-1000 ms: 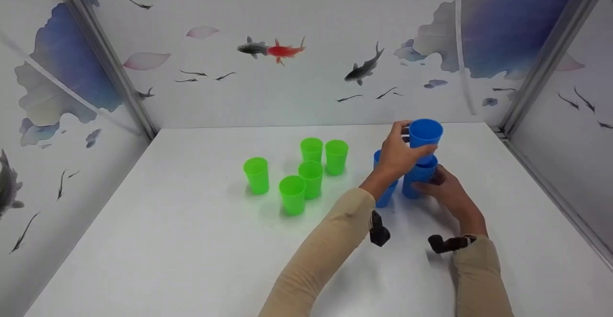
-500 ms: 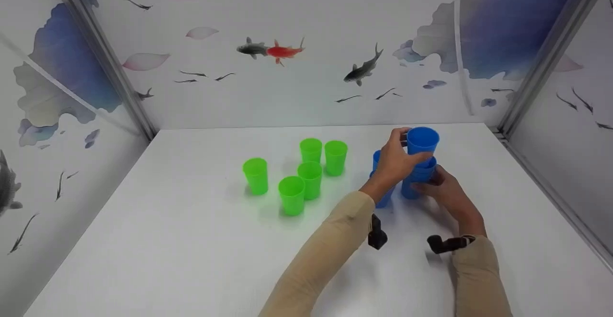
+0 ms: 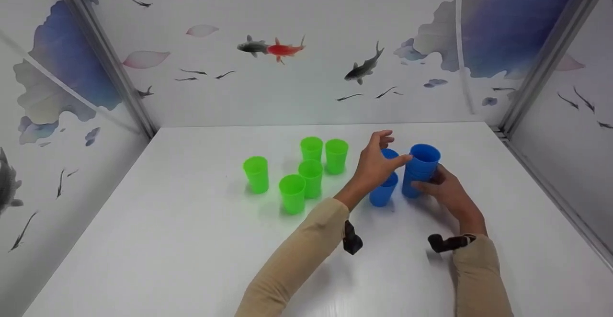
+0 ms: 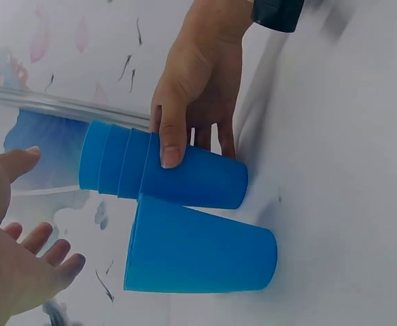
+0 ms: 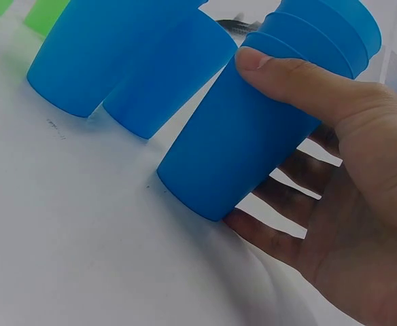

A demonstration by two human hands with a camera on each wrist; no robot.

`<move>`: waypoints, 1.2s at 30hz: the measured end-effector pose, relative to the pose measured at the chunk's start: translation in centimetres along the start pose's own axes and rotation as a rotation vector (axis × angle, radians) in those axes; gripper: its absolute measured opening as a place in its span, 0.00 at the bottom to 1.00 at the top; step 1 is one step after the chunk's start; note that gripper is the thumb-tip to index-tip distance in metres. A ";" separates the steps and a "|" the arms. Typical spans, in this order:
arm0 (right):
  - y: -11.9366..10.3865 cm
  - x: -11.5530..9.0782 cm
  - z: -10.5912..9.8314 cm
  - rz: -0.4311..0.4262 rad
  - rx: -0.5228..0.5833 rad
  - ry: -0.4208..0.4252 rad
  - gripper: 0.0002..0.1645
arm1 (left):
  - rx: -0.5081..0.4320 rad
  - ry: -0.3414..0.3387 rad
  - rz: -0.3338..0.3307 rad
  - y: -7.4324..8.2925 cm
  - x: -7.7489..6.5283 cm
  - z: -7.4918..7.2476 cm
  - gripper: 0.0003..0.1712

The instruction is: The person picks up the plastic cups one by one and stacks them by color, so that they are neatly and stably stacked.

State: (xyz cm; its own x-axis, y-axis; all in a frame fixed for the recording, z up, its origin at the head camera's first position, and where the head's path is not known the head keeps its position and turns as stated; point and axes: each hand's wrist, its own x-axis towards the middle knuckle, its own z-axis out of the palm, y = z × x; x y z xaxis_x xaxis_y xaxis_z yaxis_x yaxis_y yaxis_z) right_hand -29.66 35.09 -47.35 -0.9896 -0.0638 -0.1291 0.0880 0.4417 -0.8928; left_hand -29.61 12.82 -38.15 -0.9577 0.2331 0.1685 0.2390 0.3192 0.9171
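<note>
My right hand [image 3: 448, 190] grips a nested stack of blue cups [image 3: 420, 171] near its base, thumb on the near side and fingers behind. In the left wrist view several rims of the stack [image 4: 192, 170] show one above another. My left hand [image 3: 376, 166] is off the stack, its fingers spread and holding nothing, the thumb near the top cup's rim. Two more blue cups stand upright just left of the stack: the nearer blue cup [image 3: 382, 193] shows well, while the farther blue cup [image 3: 390, 153] is mostly hidden behind my left hand.
Several green cups stand upright left of the blue ones, including a lone green cup [image 3: 256, 175] and a front green cup [image 3: 292, 195]. The white table [image 3: 191, 240] meets a printed back wall [image 3: 306, 96], with side walls left and right.
The blue cup my left hand held has gone down into the stack. The left hand has let go and moved left, its fingers spreading. My right hand has stayed on the stack.
</note>
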 end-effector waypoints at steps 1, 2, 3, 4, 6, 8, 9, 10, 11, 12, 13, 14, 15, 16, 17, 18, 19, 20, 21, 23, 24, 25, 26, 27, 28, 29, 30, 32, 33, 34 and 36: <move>0.0 0.0 0.0 -0.009 0.001 0.001 0.68 | 0.001 0.001 0.001 -0.2 -0.2 -0.3 0.39; -0.1 -0.1 0.0 -0.018 0.005 0.001 0.69 | 0.003 0.000 0.001 -0.5 -0.3 -0.6 0.39; -0.1 -0.1 0.0 -0.023 0.008 0.002 0.69 | 0.006 0.000 0.000 -0.8 -0.5 -0.9 0.39; -0.1 -0.1 0.0 -0.028 0.010 0.002 0.69 | 0.008 0.000 -0.004 -1.1 -0.7 -1.2 0.39; 0.0 -0.1 0.1 -0.036 0.016 0.002 0.67 | 0.010 0.002 -0.013 -1.6 -1.1 -1.6 0.40; 0.2 -0.2 0.1 -0.043 0.020 0.002 0.66 | 0.006 -0.003 -0.019 -2.1 -1.4 -2.0 0.40; 0.2 -0.2 0.1 -0.043 0.019 0.004 0.65 | 0.003 -0.008 -0.019 -2.3 -1.6 -2.1 0.40; 0.3 -0.2 0.1 -0.044 0.019 0.005 0.65 | -0.001 -0.013 -0.017 -2.6 -1.7 -2.3 0.40; 0.3 -0.2 0.2 -0.044 0.018 0.007 0.64 | -0.001 -0.018 -0.015 -2.8 -1.9 -2.4 0.40; 0.3 -0.2 0.2 -0.045 0.016 0.009 0.64 | 0.000 -0.025 -0.012 -3.0 -2.0 -2.5 0.41; 0.3 -0.2 0.2 -0.045 0.016 0.011 0.65 | -0.001 -0.032 -0.012 -3.1 -2.2 -2.6 0.41; 0.3 -0.2 0.2 -0.044 0.015 0.012 0.65 | -0.003 -0.038 -0.014 -3.3 -2.3 -2.7 0.41; 0.3 -0.2 0.2 -0.041 0.014 0.014 0.65 | -0.001 -0.042 -0.020 -3.5 -2.4 -2.7 0.41; 0.2 -0.2 0.2 -0.041 0.014 0.014 0.66 | 0.000 -0.044 -0.027 -3.7 -2.5 -2.7 0.42; 0.2 -0.2 0.2 -0.040 0.014 0.014 0.66 | 0.003 -0.046 -0.037 -3.9 -2.7 -2.7 0.42; 0.1 -0.2 0.2 -0.039 0.013 0.012 0.67 | 0.005 -0.047 -0.047 -4.1 -2.8 -2.7 0.42; 0.1 -0.2 0.2 -0.037 0.015 0.011 0.67 | 0.010 -0.047 -0.056 -4.3 -2.8 -2.6 0.43; 0.0 -0.2 0.2 -0.036 0.015 0.009 0.67 | 0.015 -0.047 -0.065 -4.5 -2.9 -2.6 0.43; 0.0 -0.2 0.2 -0.034 0.014 0.007 0.67 | 0.021 -0.047 -0.072 -4.7 -3.0 -2.5 0.44; -0.1 -0.2 0.2 -0.028 0.017 0.007 0.68 | 0.035 -0.046 -0.082 -4.9 -3.0 -2.3 0.44; -0.2 -0.2 0.2 -0.024 0.017 0.008 0.69 | 0.040 -0.046 -0.087 -5.1 -3.0 -2.1 0.45; -0.2 -0.2 0.1 -0.023 0.017 0.008 0.69 | 0.043 -0.045 -0.093 -5.2 -3.0 -2.0 0.45; -0.2 -0.2 0.1 -0.023 0.015 0.008 0.69 | 0.045 -0.044 -0.100 -5.3 -3.0 -1.8 0.45; -0.2 -0.2 0.1 -0.022 0.013 0.009 0.69 | 0.046 -0.044 -0.109 -5.5 -3.0 -1.7 0.45; -0.2 -0.2 0.1 -0.023 0.012 0.010 0.69 | 0.044 -0.044 -0.119 -5.6 -2.9 -1.5 0.46; -0.2 -0.2 0.1 -0.026 0.008 0.011 0.69 | 0.039 -0.045 -0.129 -5.7 -2.9 -1.3 0.46; -0.1 -0.1 0.2 -0.028 0.006 0.011 0.69 | 0.034 -0.046 -0.139 -5.9 -2.9 -1.2 0.46; 0.0 -0.1 0.2 -0.033 0.002 0.012 0.69 | 0.023 -0.049 -0.154 -6.2 -2.9 -0.8 0.46; 0.0 -0.1 0.2 -0.035 0.002 0.013 0.68 | 0.017 -0.051 -0.160 -6.3 -2.9 -0.7 0.46; 0.1 -0.1 0.2 -0.038 0.002 0.014 0.68 | 0.011 -0.051 -0.165 -6.4 -2.9 -0.5 0.46; 0.1 -0.1 0.2 -0.038 0.002 0.014 0.68 | 0.001 -0.049 -0.174 -6.5 -2.8 -0.2 0.46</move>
State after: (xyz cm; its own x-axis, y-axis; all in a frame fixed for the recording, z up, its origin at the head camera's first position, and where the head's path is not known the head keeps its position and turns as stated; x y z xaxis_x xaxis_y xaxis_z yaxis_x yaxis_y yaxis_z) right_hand -29.56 35.03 -47.54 -0.9937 -0.0681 -0.0890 0.0504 0.4376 -0.8978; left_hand -28.54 9.93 -44.56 -0.9758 0.2185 -0.0110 0.0700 0.3594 0.9306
